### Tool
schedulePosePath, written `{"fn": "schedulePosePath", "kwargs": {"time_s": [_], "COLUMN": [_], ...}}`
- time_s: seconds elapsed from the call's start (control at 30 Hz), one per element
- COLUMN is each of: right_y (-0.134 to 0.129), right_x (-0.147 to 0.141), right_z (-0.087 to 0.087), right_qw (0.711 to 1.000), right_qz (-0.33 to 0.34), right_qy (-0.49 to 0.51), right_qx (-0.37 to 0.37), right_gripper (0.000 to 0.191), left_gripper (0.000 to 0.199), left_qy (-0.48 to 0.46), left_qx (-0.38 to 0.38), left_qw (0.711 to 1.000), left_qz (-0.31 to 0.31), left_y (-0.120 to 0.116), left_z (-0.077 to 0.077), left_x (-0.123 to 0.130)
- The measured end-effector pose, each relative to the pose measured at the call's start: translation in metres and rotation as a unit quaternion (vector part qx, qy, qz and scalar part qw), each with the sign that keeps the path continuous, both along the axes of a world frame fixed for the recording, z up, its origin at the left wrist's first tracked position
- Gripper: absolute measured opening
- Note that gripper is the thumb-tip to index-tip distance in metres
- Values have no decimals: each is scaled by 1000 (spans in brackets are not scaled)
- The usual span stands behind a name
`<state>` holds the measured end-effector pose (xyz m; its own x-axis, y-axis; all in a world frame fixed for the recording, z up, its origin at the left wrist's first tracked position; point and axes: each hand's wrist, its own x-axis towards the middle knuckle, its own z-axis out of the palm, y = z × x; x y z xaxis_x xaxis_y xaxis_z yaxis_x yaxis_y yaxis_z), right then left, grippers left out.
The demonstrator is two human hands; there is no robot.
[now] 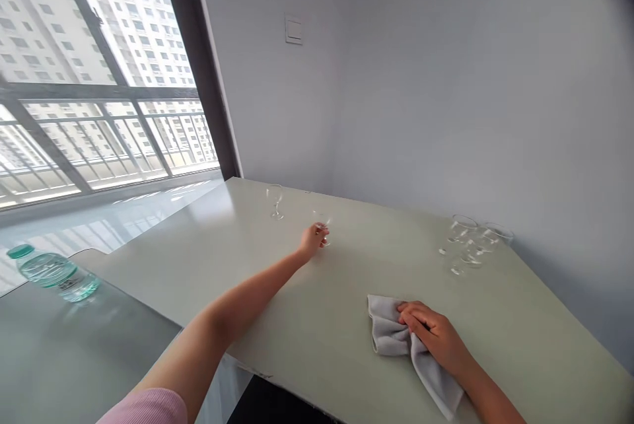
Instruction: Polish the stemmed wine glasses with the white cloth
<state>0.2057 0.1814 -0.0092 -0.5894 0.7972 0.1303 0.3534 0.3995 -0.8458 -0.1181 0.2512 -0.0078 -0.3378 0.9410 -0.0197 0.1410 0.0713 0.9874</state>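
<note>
My left hand (314,239) reaches far across the pale table (297,305), its fingers closed on a small clear glass (321,218) near the back edge. Another stemmed glass (275,202) stands upright a little to the left of it. At the front right, my right hand (433,331) is closed on a grey cloth (389,331), which lies partly spread on the tabletop and hangs toward me under the wrist. The two hands are well apart.
Several clear glasses (473,242) stand close together at the back right, near the wall. A bottle with a green cap (52,272) is on a lower grey surface (89,351) at the left. Windows and a wall switch (294,30) are beyond the table.
</note>
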Motion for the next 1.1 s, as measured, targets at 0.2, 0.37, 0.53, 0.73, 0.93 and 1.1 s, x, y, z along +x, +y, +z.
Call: {"fn": "schedulePosePath", "kwargs": {"time_s": [0.2,0.37,0.53,0.73,0.93,1.1], "right_y": [3,0,17,94,131,128], "right_x": [1,1,21,55,50,35], "right_z": [-7,0,2,-12,-14,-15], "right_qw": [1000,999,987,838,863,874], "right_qz": [-18,-2,-125,-530,-498,-482], "right_qy": [2,-9,44,131,89,56], "right_qx": [-11,-52,-93,-2,-19,14], "right_gripper": [35,34,27,37,27,15], "left_gripper": [12,18,23,24,34,42], "left_qy": [9,7,6,9,39,72], "left_qx": [2,-8,-1,-1,2,27], "left_qw": [993,990,989,990,972,939], "left_qz": [118,144,147,143,232,335], "left_y": [-37,-36,-29,-28,-49,-83], "left_z": [2,4,0,1,12,14], "left_x": [-116,-150,-160,-161,-148,-118]}}
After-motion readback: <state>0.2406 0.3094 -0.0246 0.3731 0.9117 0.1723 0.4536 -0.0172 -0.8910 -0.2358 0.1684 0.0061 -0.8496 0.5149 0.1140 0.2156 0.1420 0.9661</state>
